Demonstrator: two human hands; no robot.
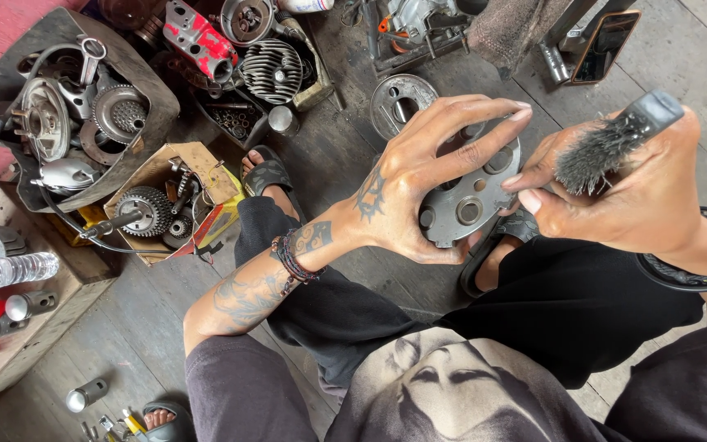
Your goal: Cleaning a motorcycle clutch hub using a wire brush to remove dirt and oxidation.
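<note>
The left hand [407, 192] grips a round grey metal plate [472, 192] with several holes, fingers [468, 115] spread and clamped over its upper rim, thumb under it. Just right of those fingers, the right hand [623, 192] is closed on a brush [603, 147], bristles beside the plate's edge. Judging by this, steady the plate firmly, tilt its face toward the bristles, and work hole by hole with short strokes.

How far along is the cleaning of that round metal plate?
Midway, it seems. The left hand holds the round metal plate, whose visible face looks fairly clean. The right hand holds a brush beside it. Many parts in the boxes look untouched.
</note>
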